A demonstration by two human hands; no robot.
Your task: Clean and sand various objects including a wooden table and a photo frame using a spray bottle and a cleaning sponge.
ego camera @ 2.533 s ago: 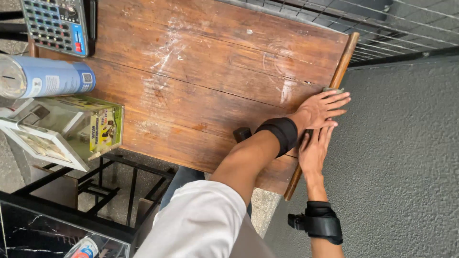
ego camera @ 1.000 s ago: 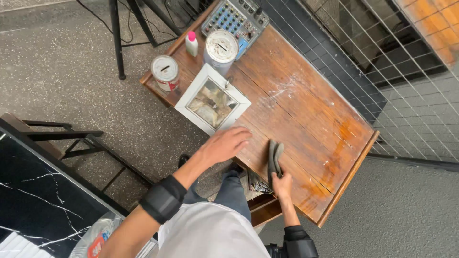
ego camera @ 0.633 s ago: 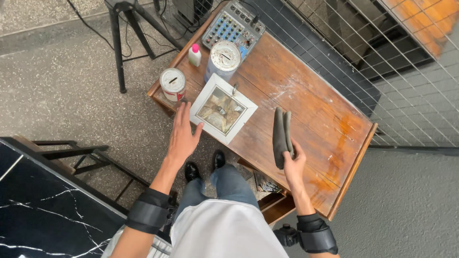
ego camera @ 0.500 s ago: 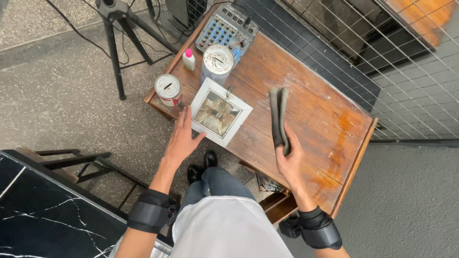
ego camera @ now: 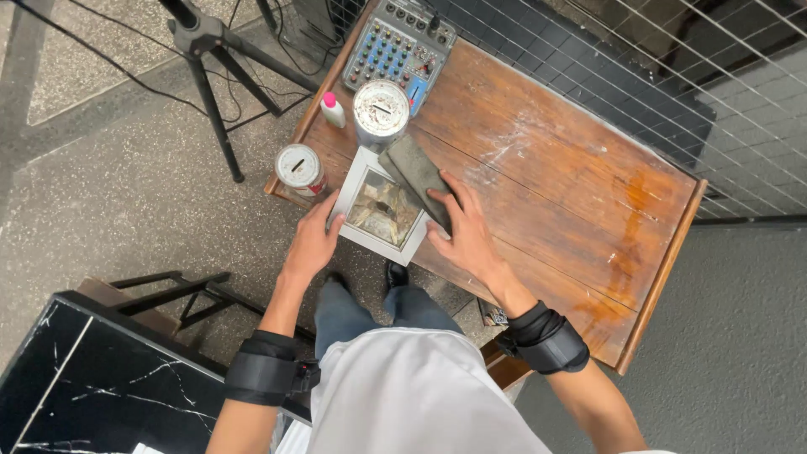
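A white open box (ego camera: 351, 192) with crumpled material inside sits on the near left part of a worn wooden table (ego camera: 555, 176). My left hand (ego camera: 311, 244) rests against the box's near left corner, fingers on its rim. My right hand (ego camera: 465, 231) grips a flat dark grey rectangular pad (ego camera: 418, 176) and holds it tilted over the box's right edge. Both wrists wear black bands.
Behind the box stand two round tins, one large (ego camera: 381, 110), one smaller (ego camera: 299, 168), and a small bottle with a pink cap (ego camera: 333, 109). An audio mixer (ego camera: 402, 46) lies at the far corner. A tripod (ego camera: 210, 59) stands left; wire fencing (ego camera: 639, 59) runs behind; a black marble surface (ego camera: 92, 378) near left.
My right hand has carried the grey pad leftward from mid-table to over the box. My left hand has stayed at the box's near corner. The view has moved closer.
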